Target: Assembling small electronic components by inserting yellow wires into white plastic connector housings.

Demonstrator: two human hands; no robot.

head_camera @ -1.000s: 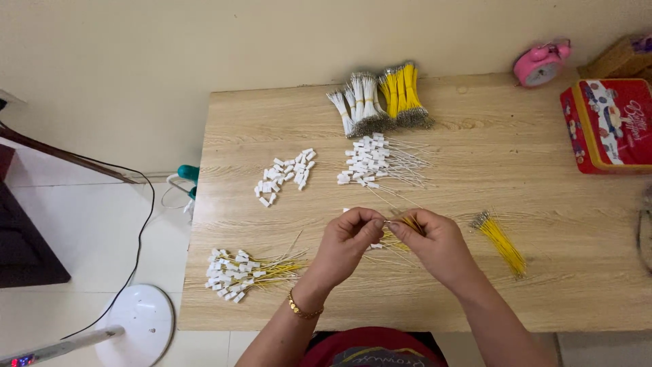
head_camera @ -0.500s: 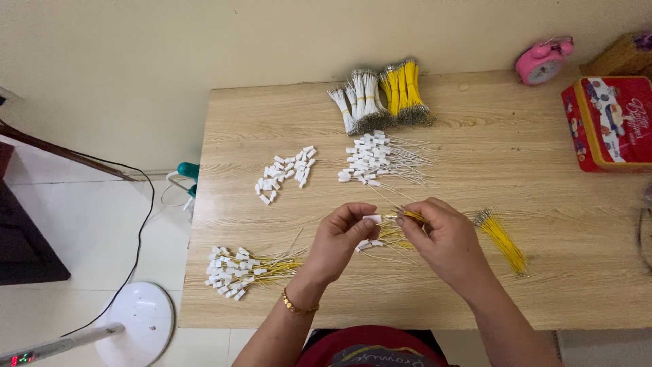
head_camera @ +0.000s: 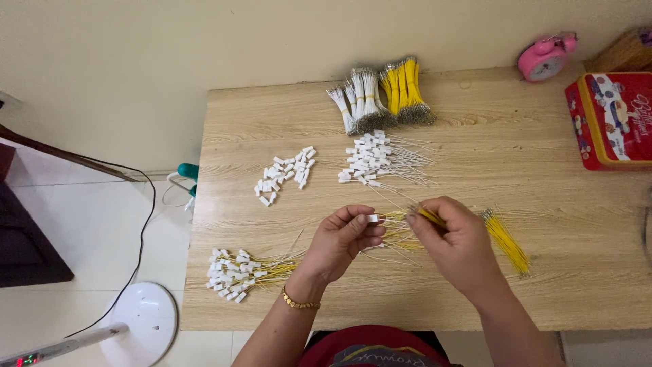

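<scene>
your left hand pinches a small white connector; your right hand grips a yellow wire. misaligned, the wire tip could bend or miss the connector.

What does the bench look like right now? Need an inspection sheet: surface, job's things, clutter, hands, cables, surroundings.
Surface: light wooden table, against a cream wall.
Job's things: white connector, yellow wire; loose yellow wires; bare white connectors; white-wired connectors; finished pile; bundled wires.
Clutter: red tin, pink alarm clock.
Hands: left hand pinches the connector; right hand pinches the yellow wire.
Cables: black cord on the floor.
Surroundings: white fan base, tiled floor.
</scene>
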